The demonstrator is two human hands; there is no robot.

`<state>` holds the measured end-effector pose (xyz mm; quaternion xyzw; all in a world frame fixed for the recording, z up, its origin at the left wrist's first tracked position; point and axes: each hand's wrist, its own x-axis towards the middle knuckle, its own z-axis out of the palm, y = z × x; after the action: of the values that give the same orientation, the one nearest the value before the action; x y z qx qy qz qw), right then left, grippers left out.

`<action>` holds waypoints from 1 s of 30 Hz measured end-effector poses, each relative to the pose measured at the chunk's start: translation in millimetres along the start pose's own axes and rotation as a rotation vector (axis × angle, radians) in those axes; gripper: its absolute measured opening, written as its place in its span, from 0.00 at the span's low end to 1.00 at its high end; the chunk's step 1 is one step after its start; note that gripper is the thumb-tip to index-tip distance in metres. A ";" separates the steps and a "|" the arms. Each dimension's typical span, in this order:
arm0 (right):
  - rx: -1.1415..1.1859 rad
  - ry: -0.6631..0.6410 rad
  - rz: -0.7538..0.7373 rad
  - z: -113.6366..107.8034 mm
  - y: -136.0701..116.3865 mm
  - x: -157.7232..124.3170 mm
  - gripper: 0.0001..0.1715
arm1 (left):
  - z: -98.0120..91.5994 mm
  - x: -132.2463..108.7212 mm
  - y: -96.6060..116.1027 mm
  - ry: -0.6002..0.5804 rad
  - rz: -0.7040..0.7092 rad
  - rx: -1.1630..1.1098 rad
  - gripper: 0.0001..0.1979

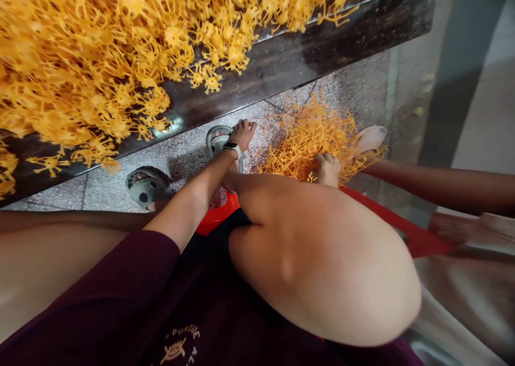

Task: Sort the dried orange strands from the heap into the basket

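Observation:
My left hand (242,134), with a watch (232,149) on its wrist, reaches down beside a grey-green clog (218,139) on my foot. Its fingers are bent and a little apart, and nothing shows in them. To the right of my raised knee, my right hand (328,168) is at the near edge of a loose heap of thin orange strands (317,132) on the floor. Its fingers curl into the strands, with the tips hidden. The right forearm is out of sight behind the knee.
Many orange plastic pieces with spiky heads and thin stems (120,60) cover a dark table (281,60) and overhang its edge. Another clog (147,186) is at left. A person's foot in a pale slipper (370,139) touches the heap. Something red (219,216) lies under me.

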<state>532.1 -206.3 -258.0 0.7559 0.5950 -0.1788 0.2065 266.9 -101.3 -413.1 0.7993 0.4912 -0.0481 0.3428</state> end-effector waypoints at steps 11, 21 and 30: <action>0.045 0.068 -0.002 12.7 5.9 5.6 0.09 | -8.6 17.3 -12.5 -0.037 -0.058 -0.075 0.26; 0.152 0.087 0.050 11.0 27.0 -1.9 0.07 | -7.0 19.5 -21.2 -0.057 -0.012 -0.088 0.16; 0.316 0.155 0.135 16.8 39.0 -15.1 0.10 | 3.3 43.3 41.8 -0.062 0.240 -0.138 0.10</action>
<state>566.3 -235.6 -260.7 0.8285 0.5217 -0.1970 0.0501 324.2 -82.4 -412.6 0.8248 0.3836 0.0024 0.4153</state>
